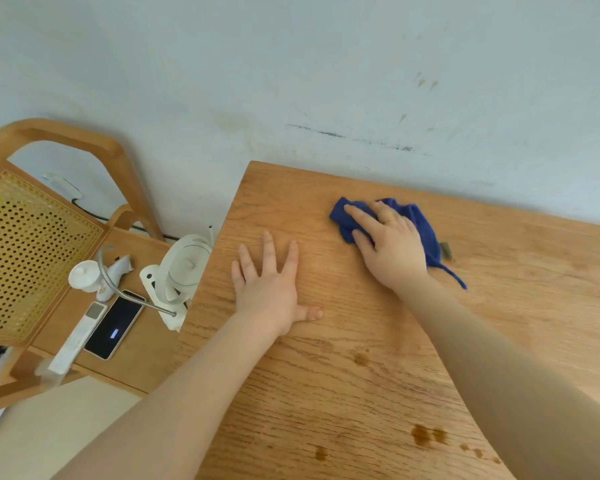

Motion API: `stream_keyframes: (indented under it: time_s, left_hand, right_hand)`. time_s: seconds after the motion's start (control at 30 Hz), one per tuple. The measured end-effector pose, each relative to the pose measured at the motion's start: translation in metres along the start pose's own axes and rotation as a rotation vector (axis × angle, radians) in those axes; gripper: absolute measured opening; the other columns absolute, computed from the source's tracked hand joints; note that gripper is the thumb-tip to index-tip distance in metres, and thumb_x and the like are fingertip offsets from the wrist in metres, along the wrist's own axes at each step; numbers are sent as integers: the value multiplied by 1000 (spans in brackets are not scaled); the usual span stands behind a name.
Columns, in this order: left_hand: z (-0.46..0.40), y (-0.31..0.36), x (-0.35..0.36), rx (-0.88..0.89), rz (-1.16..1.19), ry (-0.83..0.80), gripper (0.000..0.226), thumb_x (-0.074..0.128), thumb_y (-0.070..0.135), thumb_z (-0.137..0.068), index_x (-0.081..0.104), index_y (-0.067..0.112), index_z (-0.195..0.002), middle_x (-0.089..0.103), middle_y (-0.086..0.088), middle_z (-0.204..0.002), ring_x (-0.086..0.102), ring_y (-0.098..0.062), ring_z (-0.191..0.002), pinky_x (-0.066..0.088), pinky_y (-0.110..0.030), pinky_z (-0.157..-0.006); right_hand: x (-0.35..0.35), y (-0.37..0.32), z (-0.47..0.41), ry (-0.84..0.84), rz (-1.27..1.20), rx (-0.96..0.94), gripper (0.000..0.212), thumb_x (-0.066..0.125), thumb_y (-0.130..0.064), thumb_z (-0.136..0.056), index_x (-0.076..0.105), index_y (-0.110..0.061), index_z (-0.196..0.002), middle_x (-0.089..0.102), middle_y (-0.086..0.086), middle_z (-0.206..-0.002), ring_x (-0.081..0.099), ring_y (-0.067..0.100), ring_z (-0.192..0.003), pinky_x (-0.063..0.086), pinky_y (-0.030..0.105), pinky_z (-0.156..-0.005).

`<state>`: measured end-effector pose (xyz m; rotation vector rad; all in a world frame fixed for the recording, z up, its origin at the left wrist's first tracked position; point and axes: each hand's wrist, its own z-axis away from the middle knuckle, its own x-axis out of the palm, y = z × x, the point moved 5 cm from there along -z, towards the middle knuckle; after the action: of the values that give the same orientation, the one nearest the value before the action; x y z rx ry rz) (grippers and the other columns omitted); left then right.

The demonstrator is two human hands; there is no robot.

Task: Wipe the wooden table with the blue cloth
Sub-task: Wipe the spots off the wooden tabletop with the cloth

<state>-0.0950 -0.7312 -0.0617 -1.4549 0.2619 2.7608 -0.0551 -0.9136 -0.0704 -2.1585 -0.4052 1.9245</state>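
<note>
Fingers of the right hand (390, 242) lay straight and slightly spread, pressing flat on the crumpled dark blue cloth (420, 223); nothing was pinched. Cloth sat bunched under the palm near the far edge of the light wooden table (343, 393), folds showing beyond the fingertips and a thin tail trailing out past the wrist. Judged soft, light, limp: best driven by a flat palm over the bulk, since an edge pinch would probably let it fold and skid. Left of the grip, well apart, the left hand (269, 289) rested flat on bare wood, fingers splayed, holding nothing. Nearer the body than the grip, small brown stains (426, 434) dotted the grain, seemingly unwiped.
</note>
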Motion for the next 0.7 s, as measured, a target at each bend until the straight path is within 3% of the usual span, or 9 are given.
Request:
stream_keyframes:
  time_s: [0.1,0.2,0.3,0.43,0.6,0.7]
  left_hand:
    - [2,9,-5,162,-116,74,106,55,62,-80,-21,26,-146,-42,-5,-145,-27,-26,-140,-12,-42,-114]
    - [-2,12,-4,277,-149,39,97,49,60,-84,-17,26,-147,-30,0,-153,-19,-22,-143,-6,-39,-117]
    - [-4,11,0,276,-151,1,96,49,60,-84,-15,27,-147,-27,1,-154,-17,-22,-144,-2,-38,-117]
    - [-2,12,-1,276,-141,-16,97,50,59,-84,-16,26,-147,-28,1,-153,-18,-22,-143,-2,-37,-116]
    - [0,14,-7,262,-76,-49,98,56,53,-84,-14,27,-147,-27,2,-154,-17,-22,-143,-1,-38,-117]
    - [0,16,-9,232,-93,-43,99,59,52,-82,-12,28,-148,-25,4,-154,-15,-21,-144,4,-39,-117]
  right_hand:
    - [-6,-2,27,-67,13,-98,50,29,-42,-88,50,-29,-131,51,12,-135,47,35,-122,34,47,-100]
    - [-7,13,7,-88,24,-155,50,30,-44,-88,51,-28,-131,52,13,-134,48,35,-121,35,47,-100]
    - [-11,35,-28,-1,41,-54,42,39,-38,-93,48,-28,-133,50,12,-136,46,34,-122,32,44,-102]
    - [-7,38,-33,-23,59,71,41,44,-29,-95,43,-32,-136,42,10,-142,37,31,-130,26,43,-105]
    - [-13,9,37,-68,7,-81,48,33,-39,-87,52,-28,-129,51,12,-135,47,36,-122,35,49,-99]
    - [-15,17,33,-139,-17,-180,48,34,-42,-87,52,-29,-129,52,9,-135,48,33,-123,36,47,-100]
